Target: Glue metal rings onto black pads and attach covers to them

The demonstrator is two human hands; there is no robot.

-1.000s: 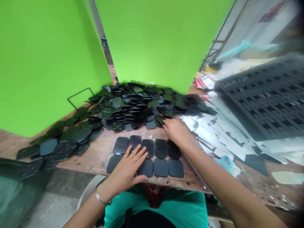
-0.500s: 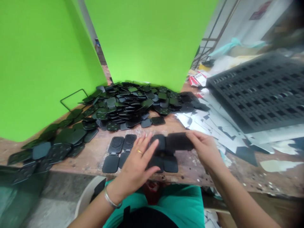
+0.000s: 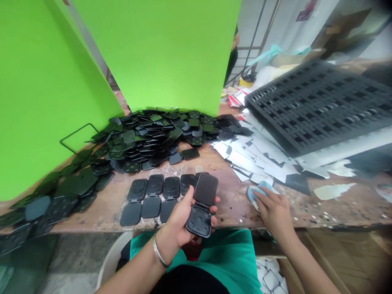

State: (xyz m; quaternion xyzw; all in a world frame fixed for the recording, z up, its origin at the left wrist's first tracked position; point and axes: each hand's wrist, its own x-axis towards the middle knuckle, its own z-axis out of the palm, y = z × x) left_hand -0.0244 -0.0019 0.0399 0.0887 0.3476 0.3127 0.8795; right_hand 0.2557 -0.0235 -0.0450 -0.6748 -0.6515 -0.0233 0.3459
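Observation:
An opened black hinged case (image 3: 206, 190) rests in my left hand (image 3: 180, 216), its two square halves unfolded and the fingers curled round its far side. My right hand (image 3: 274, 210) is closed over a light blue and white cloth (image 3: 259, 192) on the table, right of the case. A row of similar opened black cases (image 3: 151, 207) lies along the near edge, left of and partly behind my left hand. Their upper halves show round recesses; the lower halves are plain.
A big heap of black cases (image 3: 147, 141) spreads over the wooden table (image 3: 229, 204) before green panels (image 3: 171, 53). White paper pieces (image 3: 254, 157) lie to the right, beside a slotted dark grey tray (image 3: 324, 102). A thin wire frame (image 3: 75, 130) stands at left.
My left hand has gone from lying over the row to holding an open case. My right hand has left the dark piece it held and now grips the cloth. The view has shifted right.

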